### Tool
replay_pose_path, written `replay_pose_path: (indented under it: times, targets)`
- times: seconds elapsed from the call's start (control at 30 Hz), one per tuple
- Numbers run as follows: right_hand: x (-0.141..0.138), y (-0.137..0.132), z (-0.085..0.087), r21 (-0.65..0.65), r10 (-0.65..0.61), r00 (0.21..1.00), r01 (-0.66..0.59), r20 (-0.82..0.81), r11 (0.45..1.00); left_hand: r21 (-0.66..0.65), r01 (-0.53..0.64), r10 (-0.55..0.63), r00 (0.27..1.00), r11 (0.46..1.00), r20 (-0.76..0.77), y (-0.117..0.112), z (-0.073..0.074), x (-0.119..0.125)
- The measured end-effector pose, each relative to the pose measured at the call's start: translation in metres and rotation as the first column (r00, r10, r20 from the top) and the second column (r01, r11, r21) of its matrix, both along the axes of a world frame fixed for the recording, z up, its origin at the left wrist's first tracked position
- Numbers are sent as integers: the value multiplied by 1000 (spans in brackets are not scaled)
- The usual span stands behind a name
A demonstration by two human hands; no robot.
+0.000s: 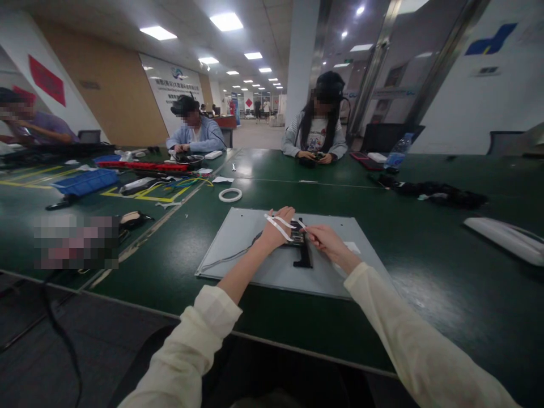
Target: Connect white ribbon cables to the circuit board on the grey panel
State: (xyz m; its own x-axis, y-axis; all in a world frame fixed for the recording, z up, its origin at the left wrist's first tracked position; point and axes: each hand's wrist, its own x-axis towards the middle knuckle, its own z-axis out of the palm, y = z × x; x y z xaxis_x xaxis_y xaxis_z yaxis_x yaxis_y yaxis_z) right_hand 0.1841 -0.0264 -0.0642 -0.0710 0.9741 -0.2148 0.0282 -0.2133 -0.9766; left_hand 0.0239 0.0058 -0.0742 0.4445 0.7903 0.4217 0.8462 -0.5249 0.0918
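A flat grey panel lies on the table in front of me. On its middle is a black device with a bracket-like frame and small parts inside that I cannot make out. My left hand is closed at the device's left side, its fingertips partly hidden. Two white tape strips lie across the back of this hand. My right hand pinches a short white tape strip at the device's upper right. A grey cable runs from the device toward the panel's left edge.
A white tape roll lies beyond the panel. To the left are a blue tray, wires and tools; to the right, a white case, black cloth-like item and bottle. Several people sit around the green table.
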Motion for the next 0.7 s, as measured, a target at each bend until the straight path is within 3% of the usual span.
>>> replay_pose_path:
  times: [0.27,0.53,0.7]
  targets:
    - [1,-4,6,-47,0,1000,-1,-25,999,-39,95,-98,991,995,-92,-1,2,-2]
    - [3,-2,0,43,81,996,-79,-47,996,-6,88,-89,994,996,-70,-1,0,-2]
    - [4,1,0,-4,67,998,-67,-12,998,-1,104,-104,994,995,-40,3,-6,-2]
